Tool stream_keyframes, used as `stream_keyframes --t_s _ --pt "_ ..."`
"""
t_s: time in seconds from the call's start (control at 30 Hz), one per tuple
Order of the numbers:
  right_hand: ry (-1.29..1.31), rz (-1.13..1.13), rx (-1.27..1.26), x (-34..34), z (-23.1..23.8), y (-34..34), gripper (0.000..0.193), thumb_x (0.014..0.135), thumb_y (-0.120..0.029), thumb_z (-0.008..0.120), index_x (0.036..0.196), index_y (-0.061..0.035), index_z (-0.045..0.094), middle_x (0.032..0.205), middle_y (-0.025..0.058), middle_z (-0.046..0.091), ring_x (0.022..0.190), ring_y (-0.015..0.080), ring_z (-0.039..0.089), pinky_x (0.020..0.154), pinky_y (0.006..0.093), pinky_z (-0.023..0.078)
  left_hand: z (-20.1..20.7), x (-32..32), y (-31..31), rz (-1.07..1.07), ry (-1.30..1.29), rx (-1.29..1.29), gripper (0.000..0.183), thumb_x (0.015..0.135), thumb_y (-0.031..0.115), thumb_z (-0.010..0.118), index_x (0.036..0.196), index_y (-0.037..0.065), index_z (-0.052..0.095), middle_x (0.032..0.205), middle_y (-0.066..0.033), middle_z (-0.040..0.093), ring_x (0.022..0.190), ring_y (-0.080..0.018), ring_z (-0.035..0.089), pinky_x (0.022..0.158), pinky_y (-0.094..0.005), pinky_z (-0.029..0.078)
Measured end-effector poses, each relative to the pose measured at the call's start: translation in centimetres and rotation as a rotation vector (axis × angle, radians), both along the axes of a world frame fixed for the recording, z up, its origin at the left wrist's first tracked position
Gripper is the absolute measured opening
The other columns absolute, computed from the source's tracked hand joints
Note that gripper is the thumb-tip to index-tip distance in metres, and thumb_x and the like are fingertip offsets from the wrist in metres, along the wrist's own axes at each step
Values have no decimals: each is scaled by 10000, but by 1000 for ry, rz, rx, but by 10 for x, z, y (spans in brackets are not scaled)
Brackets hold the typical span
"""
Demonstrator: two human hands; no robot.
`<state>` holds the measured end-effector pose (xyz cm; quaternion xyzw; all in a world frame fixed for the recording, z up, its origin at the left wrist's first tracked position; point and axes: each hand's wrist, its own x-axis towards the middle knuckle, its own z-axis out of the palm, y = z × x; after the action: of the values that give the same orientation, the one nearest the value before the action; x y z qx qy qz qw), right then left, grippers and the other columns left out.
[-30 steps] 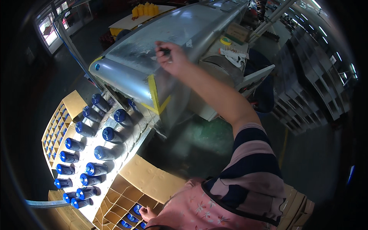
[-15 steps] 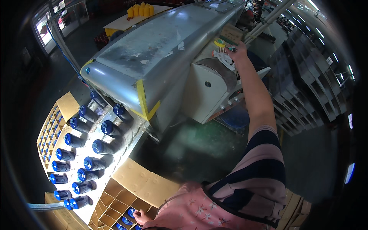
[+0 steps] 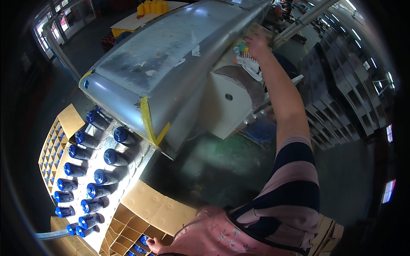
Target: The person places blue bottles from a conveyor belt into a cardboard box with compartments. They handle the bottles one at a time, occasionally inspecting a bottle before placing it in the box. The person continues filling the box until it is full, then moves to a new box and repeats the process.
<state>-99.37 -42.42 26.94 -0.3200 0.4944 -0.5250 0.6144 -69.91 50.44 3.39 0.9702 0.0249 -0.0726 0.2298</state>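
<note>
My right arm reaches far forward to the upper right. My right hand (image 3: 257,42), smeared by motion, is over a small ledge beside the metal housing, in front of a brown cardboard box (image 3: 261,32). Its fingers cannot be made out clearly. Just below it lie a bundle of small tan sticks (image 3: 245,53) and a crumpled white cloth (image 3: 249,67). At the lower edge my left hand (image 3: 154,245) shows in part, fingers curled, beside a blue-topped canister (image 3: 144,240) in a divided carton (image 3: 124,228). Whether those fingers hold anything is hidden.
Rows of blue canisters (image 3: 99,176) stand on a brightly lit white conveyor (image 3: 112,205) at left. Beyond it is another divided carton (image 3: 51,153). A long metal housing (image 3: 171,81) with yellow tape (image 3: 147,117) fills the middle. Stacked grey panels (image 3: 337,94) stand right.
My right hand has moved farther forward, from beside the white cloth to the cardboard box. The whole view has shifted slightly. My left hand stays near the carton.
</note>
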Motion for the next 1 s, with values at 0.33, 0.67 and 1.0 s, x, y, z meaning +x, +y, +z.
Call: stream_keyframes --t_s 0.33,0.67,1.0 --pt "-24 97 -378 2 30 134 682 1004 -466 358 1438 55 281 1508 231 287 1401 327 280 1155 405 199 39 2 -8 -86 61 -124 183 737 109 673 781 38 509 661 -61 458 616 -193 419 606 -339 410" --pt "167 709 -280 101 -3 516 354 1004 -235 460 1256 6 517 1053 136 668 912 160 632 812 291 506 76 -19 74 -151 437 -521 304 870 235 687 1082 23 634 964 -77 671 896 -151 615 826 -299 489" --pt "768 1641 -653 217 -77 900 579 817 -294 713 1330 -107 520 1405 154 474 1323 325 414 1080 374 349 168 72 308 -433 14 -238 260 779 104 706 1034 82 659 1031 -101 641 935 -285 582 868 -354 483"
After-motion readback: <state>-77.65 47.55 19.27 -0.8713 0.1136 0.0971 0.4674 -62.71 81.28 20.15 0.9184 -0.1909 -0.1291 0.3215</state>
